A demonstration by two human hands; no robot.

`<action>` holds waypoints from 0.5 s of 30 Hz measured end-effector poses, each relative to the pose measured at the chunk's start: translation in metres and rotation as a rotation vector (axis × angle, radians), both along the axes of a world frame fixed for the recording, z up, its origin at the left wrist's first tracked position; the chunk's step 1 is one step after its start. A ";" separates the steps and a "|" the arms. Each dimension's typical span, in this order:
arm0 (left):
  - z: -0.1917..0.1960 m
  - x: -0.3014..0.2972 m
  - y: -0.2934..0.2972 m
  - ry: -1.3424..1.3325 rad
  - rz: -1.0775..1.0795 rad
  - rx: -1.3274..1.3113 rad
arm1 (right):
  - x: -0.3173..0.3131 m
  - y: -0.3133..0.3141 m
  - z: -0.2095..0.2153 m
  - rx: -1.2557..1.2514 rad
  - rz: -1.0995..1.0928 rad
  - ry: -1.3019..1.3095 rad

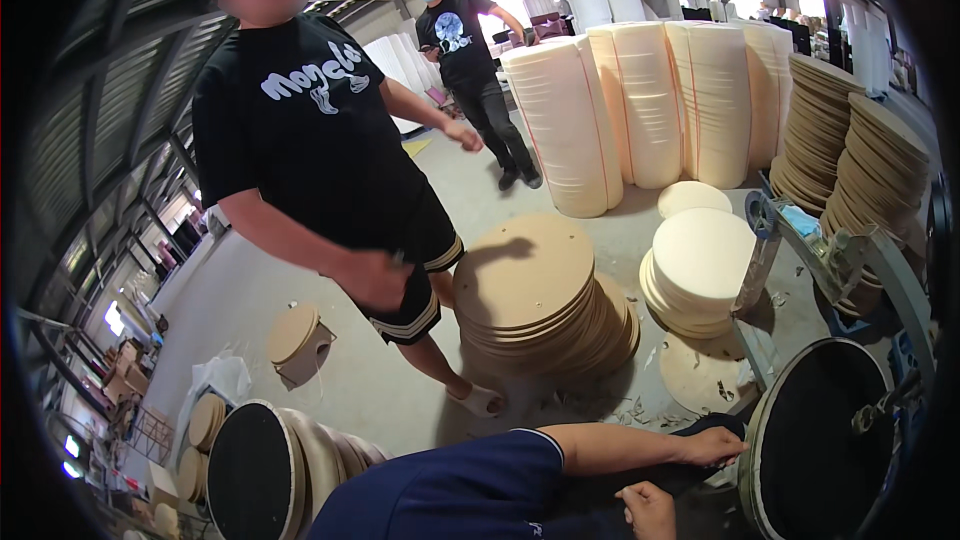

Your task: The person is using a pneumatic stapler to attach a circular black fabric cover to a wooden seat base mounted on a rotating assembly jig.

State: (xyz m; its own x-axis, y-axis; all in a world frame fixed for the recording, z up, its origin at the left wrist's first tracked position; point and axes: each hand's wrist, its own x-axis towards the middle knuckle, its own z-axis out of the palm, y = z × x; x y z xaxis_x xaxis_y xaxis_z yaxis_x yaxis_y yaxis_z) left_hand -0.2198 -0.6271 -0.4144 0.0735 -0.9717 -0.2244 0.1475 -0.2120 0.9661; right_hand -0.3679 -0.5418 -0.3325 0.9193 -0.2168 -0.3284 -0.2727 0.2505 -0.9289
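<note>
- Head view: black-faced disc (825,445), pale rim, stands on edge at lower R, tilted; grey metal frame (913,300) rises behind it.
- L hand (717,447): right at disc's L edge, fingers bunched narrow, tips at the rim; can't tell if they pinch it. L arm stretched across from navy sleeve (500,465).
- R hand (648,511): half-curled, near lower edge, to the L of disc & apart from it; can't tell if it holds anything.
- Beyond L arm: brown board stack (525,270), w/ cream pads (700,260) to its R, both on floor, well apart from hands.
- Lower L: another black-faced disc (242,475) at end of a row, far from both hands.
- Upper L: person in black tee (310,150), facing this way, arms bent; 2nd person, masked (465,40), farther back beside wrapped cream rolls (640,110).
</note>
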 end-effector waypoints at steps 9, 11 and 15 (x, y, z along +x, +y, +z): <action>0.036 0.030 0.000 -0.705 -0.251 -0.246 | -0.013 -0.018 -0.025 -0.186 -0.169 0.173; 0.047 0.051 -0.017 -0.914 -0.307 -0.543 | -0.014 -0.020 -0.055 -0.321 -0.231 0.000; 0.063 0.033 -0.046 -0.853 -0.411 -0.430 | -0.042 -0.019 -0.064 -0.194 -0.337 0.227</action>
